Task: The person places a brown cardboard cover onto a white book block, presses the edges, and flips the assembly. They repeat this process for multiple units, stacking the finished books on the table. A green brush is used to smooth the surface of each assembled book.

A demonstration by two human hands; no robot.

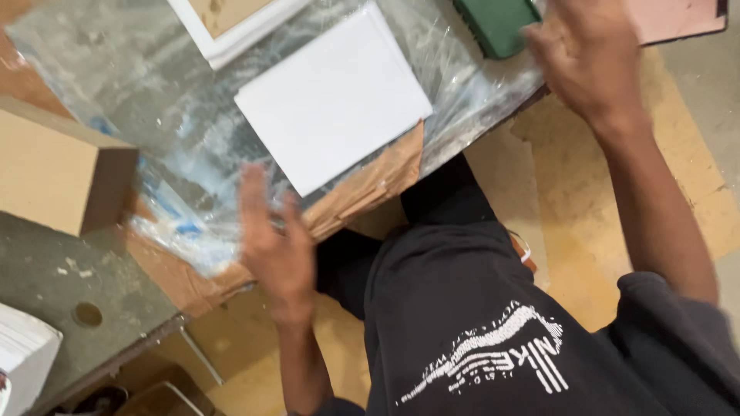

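Note:
A flat white rectangular board [333, 100] lies on clear plastic wrap [162, 115] spread over a table. My left hand [274, 243] hovers at the table's near edge, blurred, fingers spread, just below the board and holding nothing. My right hand [582, 58] is up at the far right, open, fingers apart, beside a dark green object [497, 23] at the table's top edge. Brown cardboard [370, 185] sticks out from under the wrap between my hands.
A brown cardboard box [54, 173] stands at the left on the grey table [46, 285]. A white frame-like piece [231, 31] lies at the top. A white stack [23, 354] sits at bottom left. My dark trousers [462, 308] and a yellowish floor [555, 192] fill the lower right.

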